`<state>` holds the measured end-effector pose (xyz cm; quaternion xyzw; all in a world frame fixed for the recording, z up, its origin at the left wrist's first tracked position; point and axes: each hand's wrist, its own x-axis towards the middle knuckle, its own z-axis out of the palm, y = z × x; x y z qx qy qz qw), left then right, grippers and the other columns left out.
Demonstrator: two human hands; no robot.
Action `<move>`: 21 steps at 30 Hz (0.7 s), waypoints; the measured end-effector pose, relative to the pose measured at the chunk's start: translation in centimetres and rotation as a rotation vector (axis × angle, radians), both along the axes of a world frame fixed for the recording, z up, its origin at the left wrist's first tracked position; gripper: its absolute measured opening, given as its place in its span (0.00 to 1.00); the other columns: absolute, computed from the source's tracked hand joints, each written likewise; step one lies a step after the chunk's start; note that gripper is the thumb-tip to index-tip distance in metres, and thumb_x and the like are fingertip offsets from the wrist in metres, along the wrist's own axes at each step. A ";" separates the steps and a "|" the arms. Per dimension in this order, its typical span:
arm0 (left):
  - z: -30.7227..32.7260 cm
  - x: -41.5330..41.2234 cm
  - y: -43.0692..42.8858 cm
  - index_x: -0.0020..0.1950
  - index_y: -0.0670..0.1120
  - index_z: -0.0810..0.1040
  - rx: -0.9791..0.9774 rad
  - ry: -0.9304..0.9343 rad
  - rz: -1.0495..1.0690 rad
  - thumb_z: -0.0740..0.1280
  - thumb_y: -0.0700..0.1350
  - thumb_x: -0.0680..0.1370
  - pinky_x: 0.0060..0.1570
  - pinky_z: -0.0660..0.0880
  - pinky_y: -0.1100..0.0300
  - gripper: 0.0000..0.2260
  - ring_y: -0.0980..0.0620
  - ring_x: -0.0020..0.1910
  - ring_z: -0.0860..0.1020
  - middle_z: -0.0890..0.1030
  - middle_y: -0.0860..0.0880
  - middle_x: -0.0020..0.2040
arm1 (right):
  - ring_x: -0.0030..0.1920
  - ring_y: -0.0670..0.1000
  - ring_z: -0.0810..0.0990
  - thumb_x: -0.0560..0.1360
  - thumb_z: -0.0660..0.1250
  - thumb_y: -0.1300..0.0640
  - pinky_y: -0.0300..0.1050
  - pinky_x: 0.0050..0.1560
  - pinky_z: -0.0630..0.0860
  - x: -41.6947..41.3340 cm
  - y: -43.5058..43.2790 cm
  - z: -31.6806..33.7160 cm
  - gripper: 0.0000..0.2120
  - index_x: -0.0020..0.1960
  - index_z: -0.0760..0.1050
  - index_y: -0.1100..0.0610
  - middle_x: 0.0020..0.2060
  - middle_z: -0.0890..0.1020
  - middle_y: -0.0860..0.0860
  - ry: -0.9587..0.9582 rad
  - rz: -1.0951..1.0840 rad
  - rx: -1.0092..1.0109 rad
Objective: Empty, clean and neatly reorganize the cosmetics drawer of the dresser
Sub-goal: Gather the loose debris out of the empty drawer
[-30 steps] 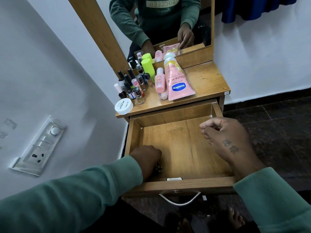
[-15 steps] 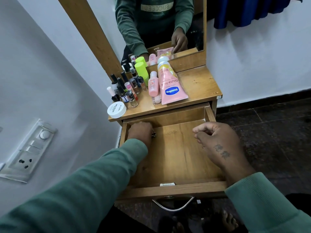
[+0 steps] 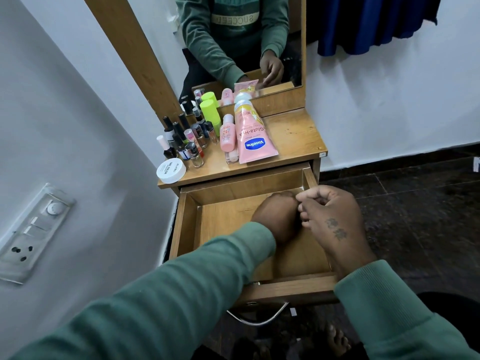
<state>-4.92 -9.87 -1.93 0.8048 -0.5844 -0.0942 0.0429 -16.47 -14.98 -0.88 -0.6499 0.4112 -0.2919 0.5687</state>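
The wooden drawer [image 3: 285, 289] is pulled out and its bare floor [image 3: 223, 219] holds nothing that I can see. My left hand [image 3: 278, 216] is inside it, near the back middle, knuckles up and fingers curled under and hidden. My right hand [image 3: 332, 216] is right beside it, touching it, fingertips pinched together. On the dresser top [image 3: 293, 136] lie a pink Vaseline tube [image 3: 253, 141] and a small pink bottle [image 3: 228, 133], with a neon green bottle [image 3: 209, 110], several nail polish bottles [image 3: 181, 141] and a white jar [image 3: 171, 170].
A mirror [image 3: 233, 35] rises behind the dresser top. The white wall with a switch board [image 3: 33, 229] is close on the left. A blue cloth [image 3: 376, 22] hangs at the upper right. The drawer's metal handle [image 3: 257, 319] hangs over the dark floor, near a bare foot [image 3: 335, 339].
My left hand moved from the drawer's front left to the back left, then across to the back middle next to my right hand. The right hand's fingers closed more tightly.
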 end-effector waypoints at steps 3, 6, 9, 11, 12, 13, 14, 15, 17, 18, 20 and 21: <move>0.1 0.1 2.4 0.59 0.49 0.83 0.034 0.100 -0.060 0.70 0.42 0.78 0.56 0.80 0.51 0.10 0.49 0.53 0.79 0.80 0.48 0.57 | 0.40 0.54 0.87 0.76 0.70 0.61 0.56 0.42 0.86 -0.1 0.0 0.5 0.11 0.39 0.84 0.49 0.36 0.87 0.48 -0.015 -0.028 0.046; 0.9 -0.4 5.1 0.60 0.52 0.85 0.119 0.203 -0.150 0.72 0.42 0.77 0.60 0.78 0.54 0.13 0.50 0.57 0.78 0.78 0.50 0.59 | 0.38 0.51 0.87 0.75 0.69 0.60 0.60 0.44 0.86 -0.1 0.2 0.7 0.10 0.40 0.85 0.48 0.36 0.87 0.46 0.002 -0.017 0.041; 1.7 -0.8 7.5 0.61 0.51 0.85 0.064 0.283 -0.111 0.72 0.39 0.77 0.62 0.77 0.54 0.14 0.52 0.59 0.77 0.77 0.51 0.61 | 0.37 0.51 0.87 0.75 0.69 0.60 0.62 0.45 0.85 -0.1 0.4 0.8 0.11 0.40 0.85 0.47 0.36 0.87 0.45 0.012 -0.002 0.042; 2.4 -0.8 8.9 0.62 0.51 0.84 -0.087 0.317 0.027 0.71 0.39 0.78 0.63 0.77 0.55 0.14 0.53 0.61 0.76 0.77 0.53 0.61 | 0.38 0.54 0.87 0.75 0.69 0.61 0.64 0.45 0.85 -0.1 0.6 1.1 0.11 0.40 0.84 0.47 0.36 0.87 0.47 0.007 0.015 0.042; 2.9 -0.7 9.5 0.63 0.50 0.83 -0.169 0.345 0.132 0.71 0.39 0.79 0.64 0.76 0.55 0.14 0.53 0.61 0.75 0.76 0.53 0.62 | 0.39 0.56 0.87 0.76 0.69 0.61 0.64 0.46 0.85 -0.1 0.7 1.2 0.11 0.40 0.84 0.48 0.37 0.87 0.48 0.002 0.030 0.040; 3.6 -0.6 10.1 0.64 0.50 0.82 -0.245 0.411 0.241 0.71 0.40 0.79 0.64 0.76 0.55 0.14 0.53 0.62 0.76 0.77 0.54 0.62 | 0.40 0.56 0.87 0.77 0.69 0.60 0.64 0.47 0.85 0.0 0.8 1.4 0.10 0.41 0.84 0.48 0.37 0.87 0.49 -0.005 0.044 0.035; 4.1 -0.4 10.5 0.64 0.50 0.82 -0.317 0.521 0.339 0.72 0.41 0.79 0.64 0.77 0.52 0.14 0.52 0.61 0.77 0.78 0.53 0.61 | 0.42 0.56 0.87 0.78 0.70 0.57 0.64 0.48 0.85 0.1 1.0 1.5 0.09 0.41 0.84 0.47 0.37 0.87 0.49 -0.012 0.058 0.028; 4.7 -0.2 11.1 0.64 0.49 0.82 -0.388 0.661 0.411 0.73 0.41 0.79 0.64 0.78 0.49 0.14 0.51 0.60 0.79 0.80 0.52 0.60 | 0.43 0.55 0.86 0.79 0.70 0.53 0.63 0.50 0.84 0.2 1.2 1.6 0.08 0.42 0.83 0.47 0.37 0.86 0.49 -0.019 0.073 0.019; 5.7 0.0 11.9 0.62 0.47 0.82 -0.508 0.933 0.479 0.72 0.37 0.78 0.60 0.80 0.47 0.13 0.49 0.56 0.83 0.85 0.48 0.56 | 0.46 0.52 0.84 0.80 0.68 0.43 0.61 0.55 0.83 0.2 1.9 2.1 0.11 0.45 0.81 0.49 0.40 0.85 0.48 -0.035 0.099 0.024; 6.1 0.0 12.1 0.61 0.45 0.82 -0.558 1.041 0.491 0.72 0.35 0.78 0.57 0.80 0.48 0.12 0.48 0.55 0.84 0.87 0.46 0.55 | 0.49 0.51 0.83 0.80 0.66 0.39 0.60 0.58 0.82 0.1 2.2 2.3 0.14 0.48 0.79 0.49 0.43 0.85 0.48 -0.048 0.112 0.064; 7.0 -0.2 12.3 0.61 0.44 0.82 -0.652 1.249 0.520 0.70 0.34 0.79 0.53 0.80 0.53 0.12 0.48 0.54 0.85 0.87 0.45 0.55 | 0.56 0.55 0.83 0.81 0.63 0.36 0.58 0.62 0.80 -0.1 2.7 2.6 0.19 0.55 0.77 0.51 0.52 0.84 0.54 -0.117 0.119 0.226; 7.4 -0.4 12.4 0.62 0.43 0.82 -0.699 1.348 0.537 0.69 0.34 0.80 0.51 0.80 0.54 0.13 0.48 0.53 0.85 0.87 0.44 0.56 | 0.57 0.58 0.84 0.82 0.61 0.37 0.57 0.62 0.81 -0.3 3.0 2.9 0.21 0.58 0.77 0.55 0.53 0.84 0.58 -0.158 0.120 0.309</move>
